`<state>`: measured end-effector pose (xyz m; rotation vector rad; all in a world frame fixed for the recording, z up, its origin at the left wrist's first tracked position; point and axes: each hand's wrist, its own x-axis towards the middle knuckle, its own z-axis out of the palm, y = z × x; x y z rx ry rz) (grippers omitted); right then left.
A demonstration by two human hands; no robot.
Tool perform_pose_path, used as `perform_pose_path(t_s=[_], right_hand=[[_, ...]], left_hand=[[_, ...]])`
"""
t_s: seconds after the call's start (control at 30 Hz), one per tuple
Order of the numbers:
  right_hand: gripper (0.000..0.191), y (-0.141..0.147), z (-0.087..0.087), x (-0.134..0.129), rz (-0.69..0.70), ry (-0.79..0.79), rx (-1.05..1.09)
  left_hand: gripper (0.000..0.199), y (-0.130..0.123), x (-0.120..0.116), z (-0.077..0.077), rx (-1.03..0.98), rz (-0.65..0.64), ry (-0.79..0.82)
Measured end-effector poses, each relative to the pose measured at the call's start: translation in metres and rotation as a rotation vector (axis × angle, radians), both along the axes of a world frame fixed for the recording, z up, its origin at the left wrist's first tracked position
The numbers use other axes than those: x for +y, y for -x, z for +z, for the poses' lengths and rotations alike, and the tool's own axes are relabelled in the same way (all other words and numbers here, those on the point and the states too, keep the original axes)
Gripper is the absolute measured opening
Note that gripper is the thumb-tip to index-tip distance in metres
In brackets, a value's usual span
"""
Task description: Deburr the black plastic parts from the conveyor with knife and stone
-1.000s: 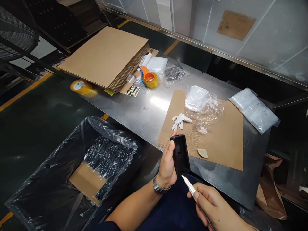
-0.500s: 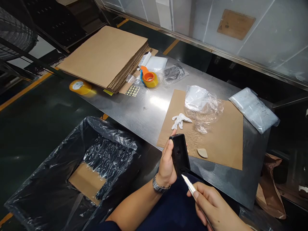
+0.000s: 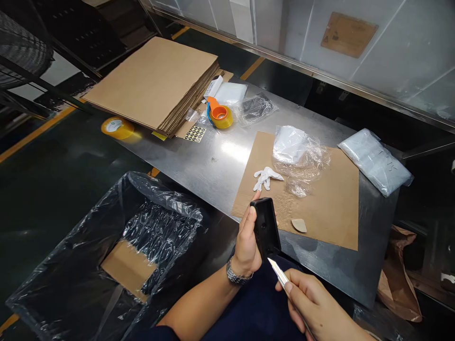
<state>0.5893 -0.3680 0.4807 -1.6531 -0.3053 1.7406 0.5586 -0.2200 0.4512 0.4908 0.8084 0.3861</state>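
My left hand [image 3: 248,241] is closed around a black plastic case [image 3: 266,227], its hollow side facing right and up. In my right hand [image 3: 313,303] is a silver utility knife [image 3: 279,273], whose blade tip lies close to the lower edge of the case; whether they touch I cannot tell. Beyond the case, a white glove [image 3: 266,178] lies crumpled on a flat cardboard sheet [image 3: 337,203]. A small beige piece [image 3: 299,225] rests near the sheet's front edge, to the right of the case.
Clear bags [image 3: 293,147] lie on the sheet, and a wrapped white pack [image 3: 377,161] at its right. Stacked cardboard [image 3: 152,80], an orange tape dispenser [image 3: 220,114] and a tape roll [image 3: 117,128] occupy the metal table's [image 3: 199,166] far left. A black-lined bin [image 3: 71,265] stands lower left.
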Motion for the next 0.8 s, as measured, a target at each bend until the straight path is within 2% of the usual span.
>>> perform_pose_path(t_s=[0.37,0.5,0.57,0.63,0.67,0.8], right_hand=[[0.037,0.0036,0.0035,0.0051,-0.005,0.013,0.003],[0.035,0.0044,0.0043,0.0074,-0.026,-0.010,0.014],[0.033,0.0035,0.0061,0.0070,-0.010,-0.039,-0.046],[0.031,0.0020,0.0076,0.0050,0.044,-0.115,-0.243],[0.029,0.0015,0.0079,0.0036,0.076,-0.180,-0.418],[0.026,0.0038,0.0038,-0.0006,0.226,-0.427,-1.370]], left_hand=[[0.051,0.0004,-0.0009,-0.0008,-0.005,0.051,0.005],[0.050,0.0005,-0.0010,-0.0009,-0.015,0.104,0.003],[0.048,-0.0003,-0.0009,0.0003,-0.040,0.154,0.008],[0.047,-0.0016,-0.0008,0.0019,-0.069,0.215,0.010],[0.047,-0.0023,-0.0006,0.0027,-0.076,0.247,0.011],[0.046,-0.0046,0.0002,0.0046,-0.066,0.343,0.016]])
